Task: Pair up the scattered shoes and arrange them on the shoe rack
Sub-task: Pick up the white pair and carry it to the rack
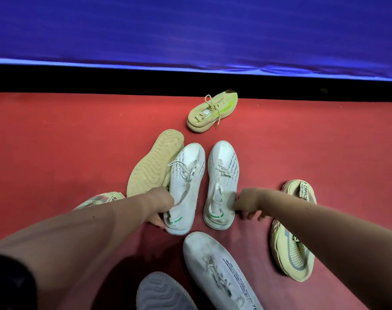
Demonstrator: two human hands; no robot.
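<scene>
- Shoes in hand: left sneaker (187,175) and right sneaker (221,175), side by side mid-floor, toes far, with a narrow gap between; left sneaker touches an upturned tan sole (153,162).
- Open red carpet (56,142) far left and right, ending at a black strip (101,79) under a blue wall (190,30).
- Both perforated white, laced, green heel lettering.
- At the heels, left hand (159,206) curls round left sneaker; right hand (246,204) pinches right sneaker.

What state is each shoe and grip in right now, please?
Left white knit sneaker: upright, left grip holds heel.
Right white knit sneaker: upright, right grip holds heel.
Tan rubber-soled shoe: sole up.
Lime-yellow laced sneaker: upright, untouched.
Beige mesh sneaker: upright.
Grey shoe: sole up.
</scene>
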